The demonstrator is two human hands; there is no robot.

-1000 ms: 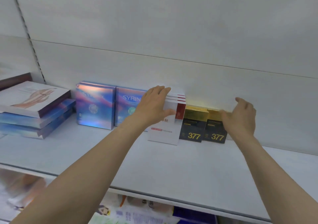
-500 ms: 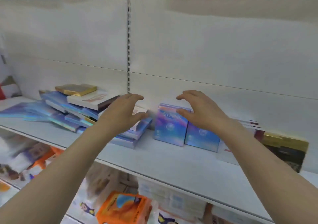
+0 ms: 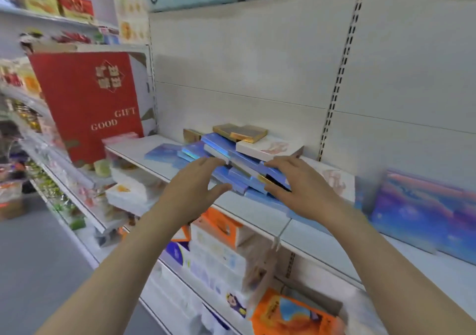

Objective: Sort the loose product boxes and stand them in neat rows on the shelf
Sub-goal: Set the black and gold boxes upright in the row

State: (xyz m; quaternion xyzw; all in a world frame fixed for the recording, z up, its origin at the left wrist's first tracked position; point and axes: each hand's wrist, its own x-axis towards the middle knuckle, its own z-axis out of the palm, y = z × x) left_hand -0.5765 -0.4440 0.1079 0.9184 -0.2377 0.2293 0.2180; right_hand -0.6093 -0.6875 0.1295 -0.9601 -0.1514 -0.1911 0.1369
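A loose heap of flat boxes (image 3: pixel 231 162) lies on the white shelf (image 3: pixel 257 213): several blue iridescent ones, a gold box (image 3: pixel 240 132) on top and a white box (image 3: pixel 270 149) with a hand picture. My left hand (image 3: pixel 197 184) hovers open at the heap's near left edge, fingers spread. My right hand (image 3: pixel 296 187) is open at the heap's right side, its fingertips touching the blue boxes. At the far right stands an upright blue iridescent box (image 3: pixel 425 208), blurred.
A big red "GOOD GIFT" box (image 3: pixel 87 102) stands at the shelf's left end. Lower shelves hold orange and white packages (image 3: pixel 221 229). More stocked shelves run along the aisle on the left; grey floor lies below left.
The view has swung left from the standing rows to the loose heap. Both hands left the standing boxes, moved left, and now reach open at the heap.
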